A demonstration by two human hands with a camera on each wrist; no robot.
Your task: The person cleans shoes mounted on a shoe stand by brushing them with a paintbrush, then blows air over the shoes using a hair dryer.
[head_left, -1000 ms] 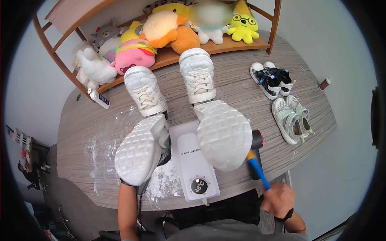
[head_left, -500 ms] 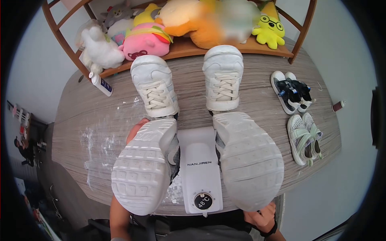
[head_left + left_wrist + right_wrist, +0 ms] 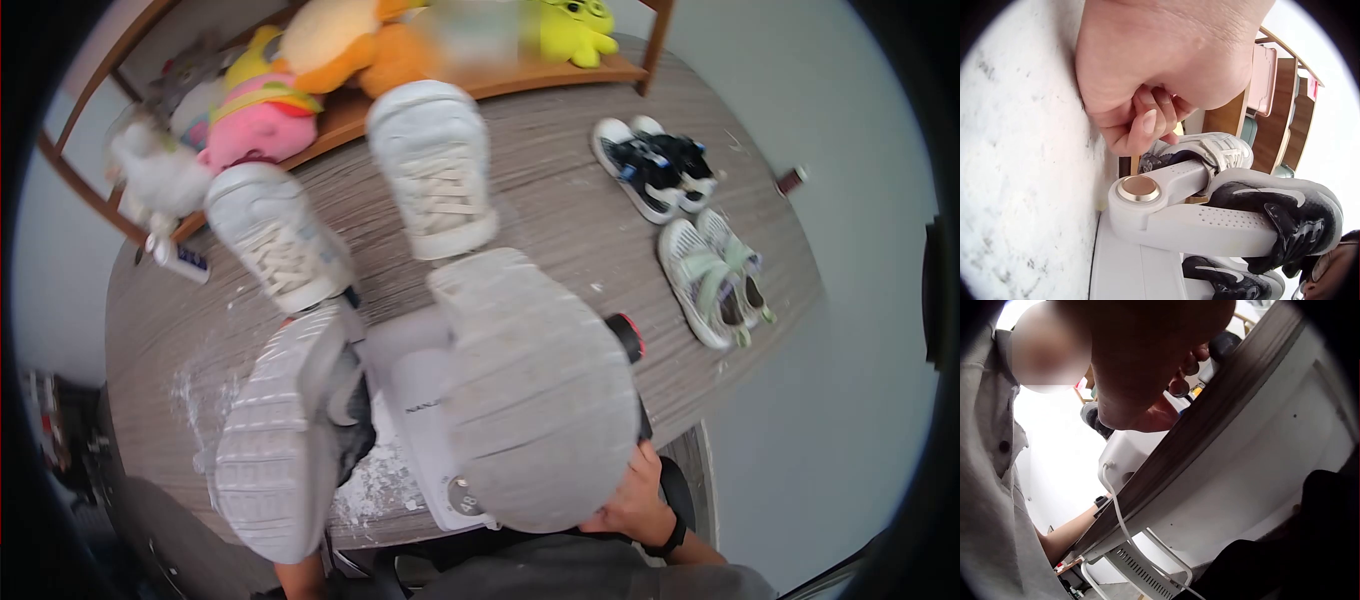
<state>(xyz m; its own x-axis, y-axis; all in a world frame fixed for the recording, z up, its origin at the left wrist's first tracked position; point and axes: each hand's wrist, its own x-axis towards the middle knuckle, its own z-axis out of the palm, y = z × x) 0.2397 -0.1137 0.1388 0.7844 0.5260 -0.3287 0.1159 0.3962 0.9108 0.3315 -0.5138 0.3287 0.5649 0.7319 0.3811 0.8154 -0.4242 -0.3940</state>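
Note:
A white shoe dryer (image 3: 412, 440) marked 48 carries two white laced sneakers (image 3: 437, 165) at the back and two sneakers in front, their pale soles (image 3: 540, 390) facing me. My left hand (image 3: 1160, 69) lies on the powder-marked table beside the dryer, fingers loosely bent, with nothing visible in them. In the head view the left shoe covers most of it. At the table's front edge, my right hand (image 3: 645, 500) sits just below the right sole. Its thumb and fingers pinch a blue handle (image 3: 1182, 413) with a yellow part; the sole hides the rest of this tool.
Right of the dryer lies a black cylinder with a red rim (image 3: 624, 337). Black-and-white small shoes (image 3: 655, 170) and pale green ones (image 3: 710, 280) stand farther right. Plush toys fill a wooden shelf (image 3: 350, 118) behind. A white bottle (image 3: 180, 260) stands left; a cable (image 3: 1116, 506) hangs from the dryer.
My right hand has come in from the lower right to the table edge, taking the blue handle out of the head view. The left hand slips behind the left shoe. The head view has shifted.

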